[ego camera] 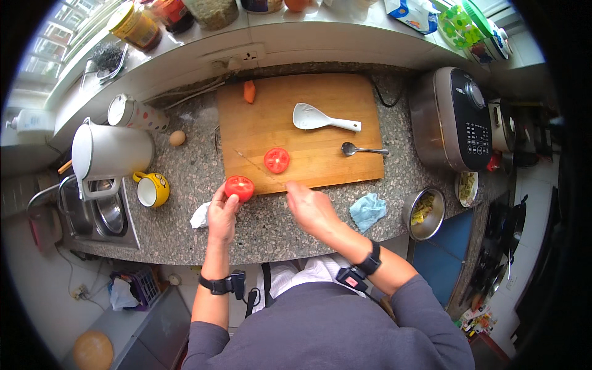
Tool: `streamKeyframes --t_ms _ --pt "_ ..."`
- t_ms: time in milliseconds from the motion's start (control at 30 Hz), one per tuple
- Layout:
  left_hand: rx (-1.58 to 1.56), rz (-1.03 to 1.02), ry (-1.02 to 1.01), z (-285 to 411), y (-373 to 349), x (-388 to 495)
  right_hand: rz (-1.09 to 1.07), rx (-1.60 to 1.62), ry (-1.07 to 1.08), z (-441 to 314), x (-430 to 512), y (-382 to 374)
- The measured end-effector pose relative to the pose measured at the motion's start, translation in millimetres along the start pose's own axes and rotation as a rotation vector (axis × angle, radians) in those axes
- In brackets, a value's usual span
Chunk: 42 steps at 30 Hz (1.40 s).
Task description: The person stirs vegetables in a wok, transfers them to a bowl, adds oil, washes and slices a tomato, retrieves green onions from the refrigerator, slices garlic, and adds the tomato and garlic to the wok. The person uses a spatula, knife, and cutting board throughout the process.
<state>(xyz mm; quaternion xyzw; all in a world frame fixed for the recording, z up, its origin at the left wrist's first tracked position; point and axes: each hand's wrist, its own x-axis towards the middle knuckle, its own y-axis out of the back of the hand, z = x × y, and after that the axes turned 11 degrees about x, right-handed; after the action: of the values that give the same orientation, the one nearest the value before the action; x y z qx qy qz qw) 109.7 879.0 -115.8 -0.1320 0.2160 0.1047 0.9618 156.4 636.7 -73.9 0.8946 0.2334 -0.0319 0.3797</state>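
Note:
My left hand [223, 215] holds a tomato half [239, 187] with its cut face up, just off the near left corner of the wooden cutting board [333, 166]. In my right hand [310, 208] is a thin blade [258, 167], apparently a knife seen edge-on; its handle is hidden in the fist. The blade slants over the board's near left part towards the far left. Another tomato half [276, 160] lies cut face up on the board, beyond the blade. Farther back on the board are a white rice paddle [310, 116], a metal spoon [354, 149] and an orange carrot piece [249, 91].
Left on the granite counter stand a yellow mug [159, 189], an egg [177, 138], a white pitcher [115, 148] and a dotted cup [134, 113]. A blue cloth [368, 211], a metal bowl of chopped food [439, 224] and a rice cooker [434, 129] are right. A sink [132, 222] lies far left.

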Motion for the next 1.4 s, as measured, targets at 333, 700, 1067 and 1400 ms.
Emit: streamKeyframes --t_ms 333,700,1067,1400 --pt "-0.466 -0.247 0.128 12 7 -53 0.218 -0.412 -0.025 47 -25 24" --pt "-0.399 -0.310 0.131 28 4 -81 0.061 -0.501 0.433 12 79 -3" --pt "-0.244 -0.347 0.084 27 35 -83 0.070 -0.104 0.217 -11 12 14" --pt "0.040 -0.568 0.023 69 -86 -105 0.676 -0.073 -0.569 132 -347 112"
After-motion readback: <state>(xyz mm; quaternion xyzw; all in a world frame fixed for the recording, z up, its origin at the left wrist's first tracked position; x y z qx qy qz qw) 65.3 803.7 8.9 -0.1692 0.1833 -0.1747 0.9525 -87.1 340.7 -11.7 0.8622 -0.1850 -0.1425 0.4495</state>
